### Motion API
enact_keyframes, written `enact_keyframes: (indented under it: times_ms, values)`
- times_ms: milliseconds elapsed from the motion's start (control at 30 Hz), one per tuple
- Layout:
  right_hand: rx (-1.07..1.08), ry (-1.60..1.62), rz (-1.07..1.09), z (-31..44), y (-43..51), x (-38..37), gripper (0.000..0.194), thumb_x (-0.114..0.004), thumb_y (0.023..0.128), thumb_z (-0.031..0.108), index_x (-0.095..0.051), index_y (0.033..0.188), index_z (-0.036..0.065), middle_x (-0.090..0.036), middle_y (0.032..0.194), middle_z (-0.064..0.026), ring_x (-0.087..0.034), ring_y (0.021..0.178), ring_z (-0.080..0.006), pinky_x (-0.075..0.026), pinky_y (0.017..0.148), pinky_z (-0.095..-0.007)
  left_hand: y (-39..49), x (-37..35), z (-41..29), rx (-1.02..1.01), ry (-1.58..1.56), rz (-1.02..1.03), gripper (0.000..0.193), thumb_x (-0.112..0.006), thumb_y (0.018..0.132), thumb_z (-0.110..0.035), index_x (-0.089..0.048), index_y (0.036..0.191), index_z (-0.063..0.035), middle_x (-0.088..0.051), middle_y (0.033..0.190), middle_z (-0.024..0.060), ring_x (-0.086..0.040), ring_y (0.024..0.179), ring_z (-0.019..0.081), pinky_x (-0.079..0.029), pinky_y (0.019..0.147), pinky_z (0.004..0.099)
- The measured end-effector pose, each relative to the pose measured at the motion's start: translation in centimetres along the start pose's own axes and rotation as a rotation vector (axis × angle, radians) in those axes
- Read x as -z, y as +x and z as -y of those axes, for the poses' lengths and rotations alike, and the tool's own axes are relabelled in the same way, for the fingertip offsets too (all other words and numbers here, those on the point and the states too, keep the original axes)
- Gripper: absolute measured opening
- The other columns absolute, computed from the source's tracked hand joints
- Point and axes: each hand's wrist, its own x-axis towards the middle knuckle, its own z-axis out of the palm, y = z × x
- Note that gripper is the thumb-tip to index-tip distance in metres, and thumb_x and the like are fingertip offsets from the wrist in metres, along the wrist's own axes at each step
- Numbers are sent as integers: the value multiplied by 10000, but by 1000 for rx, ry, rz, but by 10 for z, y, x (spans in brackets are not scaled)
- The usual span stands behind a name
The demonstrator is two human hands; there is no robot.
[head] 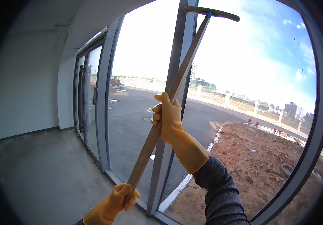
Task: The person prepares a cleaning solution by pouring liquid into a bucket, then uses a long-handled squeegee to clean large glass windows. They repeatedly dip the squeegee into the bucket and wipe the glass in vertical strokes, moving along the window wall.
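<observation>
A long wooden pole (146, 149) slants from the lower middle up to the right. At its top, a blue joint (208, 14) carries a window-washer head (220, 14) with a brownish cover. The head lies across the upper part of the right window pane (251, 56), beside the metal mullion (175, 56). My right hand (170, 118), in a yellow rubber glove, grips the pole near its middle. Around the lower end of the pole, my left hand (119, 197) is closed, gloved the same way. The pole's very end is hidden in or behind that hand.
To the left stands a glass door (92, 98) with a dark frame, next to a white wall (29, 90). The concrete floor (46, 168) runs below. A metal frame (317, 112) curves along the right. Outside are paving, bare soil (243, 157) and red-topped pipes (256, 123).
</observation>
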Motion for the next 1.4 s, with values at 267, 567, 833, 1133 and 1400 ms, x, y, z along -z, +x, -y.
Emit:
enact_keyframes:
  times_ms: [267,567,833,1133,1400]
  values:
    - [100,-94,-80,-50,41,-73,294,-559,1029,273,-587,1157,10,-529,744,-44,-458,565,-107,-443,512,-294,9,69,-39,73,-168,235,581,-444,1101,-487,-682,1002,33,-537,538,50,-416,342,117,-310,323,284]
    - [463,-131,-152,43,171,-172,408,-451,1108,267,-572,1262,-91,-579,871,-123,-488,555,-125,-464,497,-288,116,100,-205,54,-38,293,593,-446,1090,-512,-718,907,-18,-575,554,42,-376,344,114,-260,316,283]
    - [258,-250,-349,-35,143,-168,424,-466,1099,309,-580,1250,-70,-531,821,-103,-448,575,-141,-446,505,-325,83,123,-192,352,1,180,513,-512,1080,-489,-675,906,-35,-530,559,41,-387,390,98,-252,367,295]
    - [262,-331,-282,-24,128,-188,412,-440,1105,292,-556,1216,-87,-571,777,-125,-496,547,-137,-514,519,-314,90,108,-202,215,-41,267,531,-464,1095,-496,-646,905,-36,-528,571,35,-385,399,101,-261,375,291]
    - [399,-127,-155,19,164,-198,365,-356,1119,243,-513,1228,-68,-396,682,-11,-385,518,-100,-396,492,-275,114,112,-200,61,-62,263,573,-466,1077,-545,-645,859,-46,-521,540,25,-385,381,102,-252,370,295]
